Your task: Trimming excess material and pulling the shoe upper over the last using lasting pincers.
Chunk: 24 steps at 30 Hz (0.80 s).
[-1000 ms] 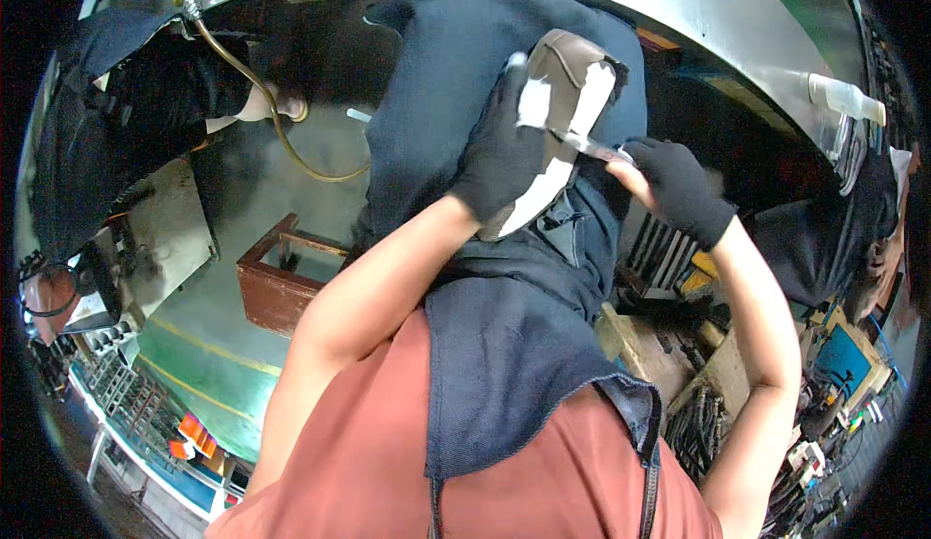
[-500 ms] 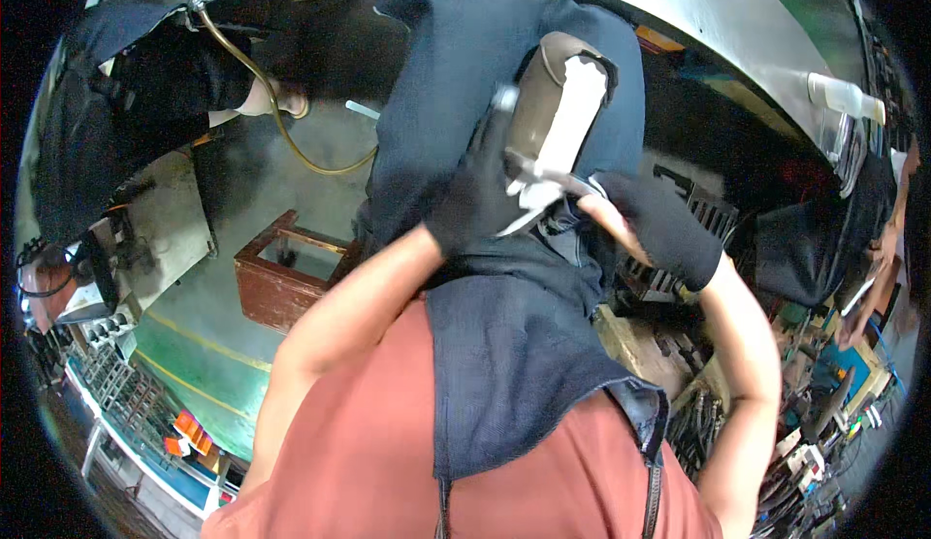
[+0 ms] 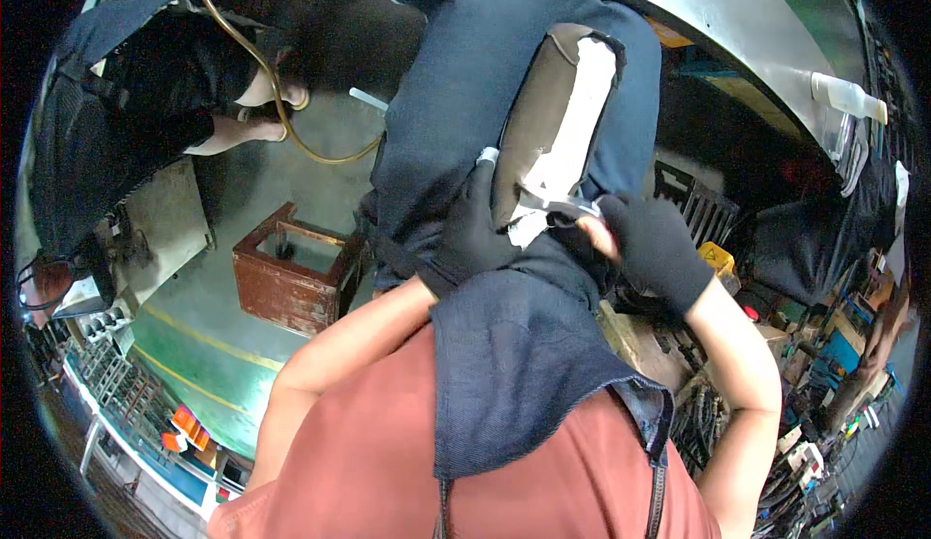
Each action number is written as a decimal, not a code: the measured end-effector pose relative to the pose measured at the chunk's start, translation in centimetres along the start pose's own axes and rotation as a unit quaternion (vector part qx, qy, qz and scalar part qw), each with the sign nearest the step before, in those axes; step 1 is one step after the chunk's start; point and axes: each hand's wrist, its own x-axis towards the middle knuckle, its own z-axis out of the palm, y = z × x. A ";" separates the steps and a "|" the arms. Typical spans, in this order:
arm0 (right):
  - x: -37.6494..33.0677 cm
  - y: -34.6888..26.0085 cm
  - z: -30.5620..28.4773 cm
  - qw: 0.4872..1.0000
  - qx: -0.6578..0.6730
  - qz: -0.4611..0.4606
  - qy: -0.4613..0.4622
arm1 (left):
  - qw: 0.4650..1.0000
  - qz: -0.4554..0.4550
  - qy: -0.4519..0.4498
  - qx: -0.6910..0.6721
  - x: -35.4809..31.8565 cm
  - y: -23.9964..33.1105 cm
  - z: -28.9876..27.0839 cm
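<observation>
Across my lap, on the dark blue apron [image 3: 456, 64], lies a long brown piece that looks like a shoe upper [image 3: 529, 122]. A white strip [image 3: 580, 117] runs down its face. My left hand [image 3: 472, 224], in a black glove with a white-wrapped fingertip, grips its lower left side; some fingers are hidden. My right hand [image 3: 648, 243], gloved in black with bare fingertips, is closed around a metal pincer-like tool [image 3: 562, 206]. The tool's head reaches over the near end of the piece, beside a crumpled white flap [image 3: 527, 229].
A metal-edged bench [image 3: 718, 15] curves across ahead, with a clear plastic bottle [image 3: 849, 96] at its right. A brown wooden stool [image 3: 286, 292] stands at left, near a hose [image 3: 308, 151] and another person's legs [image 3: 247, 127]. Cluttered racks and tools fill the lower right.
My left hand has come down a little, from a blurred position, to the piece's lower left side. The metal tool has lowered toward the near end. The other person's legs have shifted.
</observation>
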 end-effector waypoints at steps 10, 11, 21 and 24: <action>0.8 4.3 1.0 0.986 0.148 -0.082 -0.008 | 0.951 -0.157 -0.029 -0.264 2.7 -2.2 3.4; 0.4 4.9 0.2 0.974 0.209 -0.061 -0.054 | 0.951 -0.159 -0.028 -0.263 3.3 -1.3 3.0; 1.0 0.9 -2.1 0.960 0.182 -0.201 0.067 | 0.885 -0.044 -0.198 -0.419 4.7 -1.3 1.8; 0.0 0.5 -1.3 0.993 0.064 -0.096 0.027 | 0.927 -0.129 -0.081 -0.342 3.3 -1.1 1.8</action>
